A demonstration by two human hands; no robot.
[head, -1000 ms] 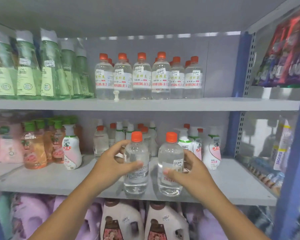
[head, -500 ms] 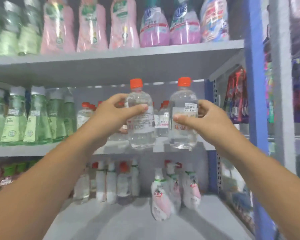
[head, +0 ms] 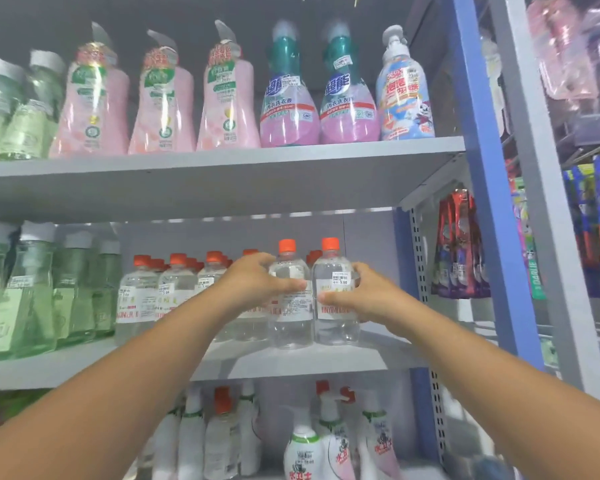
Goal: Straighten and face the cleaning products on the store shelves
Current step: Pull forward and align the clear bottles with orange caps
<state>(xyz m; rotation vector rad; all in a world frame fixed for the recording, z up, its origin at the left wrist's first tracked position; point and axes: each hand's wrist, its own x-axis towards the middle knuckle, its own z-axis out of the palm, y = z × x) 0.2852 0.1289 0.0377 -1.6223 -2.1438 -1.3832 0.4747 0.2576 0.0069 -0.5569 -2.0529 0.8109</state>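
Head view, centre of frame: the left hand grips the left clear bottle; the right hand grips the right clear bottle. Both orange-capped bottles stand upright, touching, on the middle shelf, right of the matching row.

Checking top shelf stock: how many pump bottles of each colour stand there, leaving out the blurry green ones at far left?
Pale pink bottles: 3
Teal-necked bottles with pink liquid: 2
Blue and white bottle: 1
Total: 6
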